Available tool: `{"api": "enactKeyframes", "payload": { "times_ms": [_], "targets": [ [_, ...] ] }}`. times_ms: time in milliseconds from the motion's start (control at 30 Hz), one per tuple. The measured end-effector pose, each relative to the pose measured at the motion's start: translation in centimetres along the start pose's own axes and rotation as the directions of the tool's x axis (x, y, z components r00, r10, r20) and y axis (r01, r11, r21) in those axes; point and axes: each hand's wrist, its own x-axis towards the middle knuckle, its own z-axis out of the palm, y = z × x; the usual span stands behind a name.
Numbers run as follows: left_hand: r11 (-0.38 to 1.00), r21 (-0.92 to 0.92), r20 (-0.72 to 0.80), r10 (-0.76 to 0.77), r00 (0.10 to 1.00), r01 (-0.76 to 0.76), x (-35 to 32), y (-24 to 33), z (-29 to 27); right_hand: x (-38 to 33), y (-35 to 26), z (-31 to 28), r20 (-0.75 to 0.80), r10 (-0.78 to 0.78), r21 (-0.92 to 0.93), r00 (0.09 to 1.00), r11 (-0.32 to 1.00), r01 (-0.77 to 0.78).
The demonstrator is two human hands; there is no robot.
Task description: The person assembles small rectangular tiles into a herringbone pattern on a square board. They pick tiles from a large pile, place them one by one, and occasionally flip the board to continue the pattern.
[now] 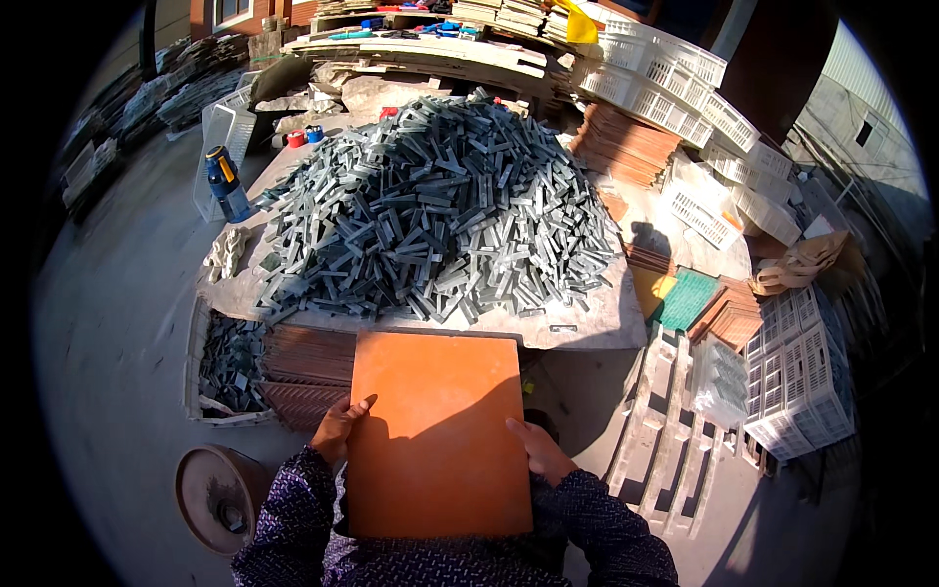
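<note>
Between my two hands I hold a flat, square orange board (440, 421) in front of my body. My left hand (339, 427) grips its left edge, thumb lying on the top face. On the opposite edge my right hand (541, 450) is closed the same way, its fingers hidden beneath. A shadow falls across the lower right of the board. Just beyond its far edge rises a big heap of grey-green stone strips (440, 196), piled loosely on a pale table (606, 328).
Left of the board are a crate of stone chips (231, 367) and stacked brown boards (308, 354). A round bucket (210, 499) stands lower left. To the right lie a wooden pallet (657, 440) and white plastic crates (797, 391). A blue bottle (228, 186) and gloves (228, 251) sit at the table's left.
</note>
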Motion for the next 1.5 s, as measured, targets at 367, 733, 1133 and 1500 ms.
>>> {"api": "enactKeyframes", "payload": {
  "times_ms": [367, 733, 1133, 1500],
  "targets": [
    [0.916, -0.268, 0.529, -0.119, 0.84, 0.298, -0.5, 1.2, -0.5, -0.5, -0.8, 1.4, 0.227, 0.06, 0.105, 0.972, 0.991, -0.086],
    [0.883, 0.102, 0.251, 0.423, 0.871, -0.458, -3.8, 17.2, 6.2, -6.2, -15.2, 8.2, 0.233, -0.776, -0.26, 0.586, 0.531, 0.807],
    [-0.272, 0.582, 0.765, 0.502, 0.403, -0.766, -4.9, 9.1, 2.9, -4.6, -8.8, 3.7, 0.678, -0.7, -0.676, 0.225, -0.474, 0.564],
    [-0.954, 0.286, 0.839, 0.206, 0.503, -0.086, 0.5, 0.1, -2.6, 1.3, -3.5, 1.3, 0.723, -0.644, -0.681, 0.249, -0.606, 0.411]
  ]
}}
